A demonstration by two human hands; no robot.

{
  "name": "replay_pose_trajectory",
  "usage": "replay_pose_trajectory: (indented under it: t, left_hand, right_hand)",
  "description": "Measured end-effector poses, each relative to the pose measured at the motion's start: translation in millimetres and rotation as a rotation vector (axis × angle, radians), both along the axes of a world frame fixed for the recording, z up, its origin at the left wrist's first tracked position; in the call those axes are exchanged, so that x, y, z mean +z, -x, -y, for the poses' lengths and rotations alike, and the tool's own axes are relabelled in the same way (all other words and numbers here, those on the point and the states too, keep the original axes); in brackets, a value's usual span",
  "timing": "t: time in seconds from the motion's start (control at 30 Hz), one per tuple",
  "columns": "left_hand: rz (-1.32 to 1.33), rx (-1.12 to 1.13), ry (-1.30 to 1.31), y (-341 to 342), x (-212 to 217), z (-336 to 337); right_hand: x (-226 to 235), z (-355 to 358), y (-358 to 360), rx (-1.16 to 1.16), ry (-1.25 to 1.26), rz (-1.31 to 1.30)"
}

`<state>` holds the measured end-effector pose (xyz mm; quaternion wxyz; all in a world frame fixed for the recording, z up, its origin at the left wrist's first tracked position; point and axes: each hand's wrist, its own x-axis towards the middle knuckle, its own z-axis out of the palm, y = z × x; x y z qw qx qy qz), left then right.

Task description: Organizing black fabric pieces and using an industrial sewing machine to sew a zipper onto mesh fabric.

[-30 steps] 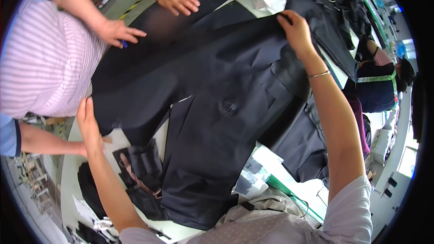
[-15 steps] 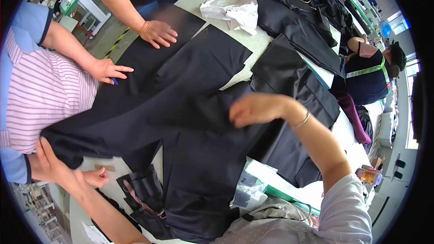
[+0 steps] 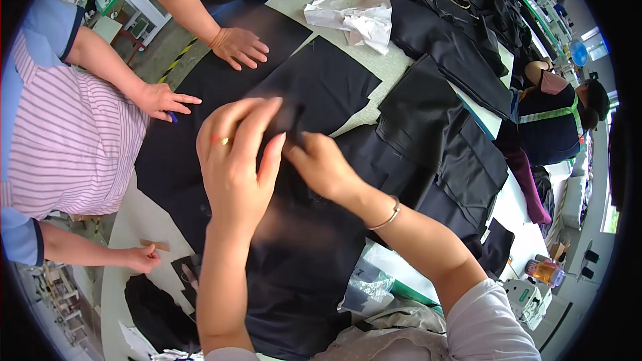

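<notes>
Currently | left hand [image 3: 235, 154]: half-curled, hold unclear | right hand [image 3: 326, 167]: curled at black cloth [image 3: 293, 190], grip unclear

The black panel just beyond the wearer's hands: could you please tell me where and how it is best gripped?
I would pinch the panel by its pointed right corner, coming from the right: it lies uncovered, with pale tabletop beside it, so a grip there looks easy.

L hand [image 3: 234, 154] w/ fingers part-bent, R hand [image 3: 326, 167] nr it, fingers curled
</notes>
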<state>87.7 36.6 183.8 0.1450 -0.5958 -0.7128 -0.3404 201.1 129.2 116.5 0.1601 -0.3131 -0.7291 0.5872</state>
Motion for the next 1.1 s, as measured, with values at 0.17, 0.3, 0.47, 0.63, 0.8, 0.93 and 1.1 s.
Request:
replay_pose_trajectory:
  t: [0.17,0.3,0.47,0.63,0.8,0.93,1.1]
  left_hand:
    - [0.284,0.204,0.058,0.7,-45.7,36.6]
    - [0.338,0.247,0.061,-43.9,-94.9,63.2]
    - [0.306,0.321,0.341,-98.6,-154.8,99.1]
    - [0.270,0.490,0.442,-105.7,-167.9,125.4]
    - [0.287,0.517,0.464,-100.6,-166.5,149.1]
    - [0.299,0.565,0.468,-96.2,-161.3,160.9]
    - [0.371,0.606,0.513,-97.6,-172.8,175.4]
  right_hand:
    - [31.0,-33.4,-3.3,-0.107,0.308,-0.005]
    - [21.3,-64.6,3.5,-0.268,0.532,-0.090]
    - [-7.7,-103.2,-8.2,-0.448,0.644,-0.300]
    - [-62.9,-140.5,-49.9,-0.595,0.845,-0.193]
    - [-84.9,-138.7,-68.9,-0.539,0.754,-0.080]
    - [-92.1,-125.0,-73.4,-0.455,0.599,0.057]
    - [-91.5,-126.6,-84.7,-0.457,0.528,0.114]
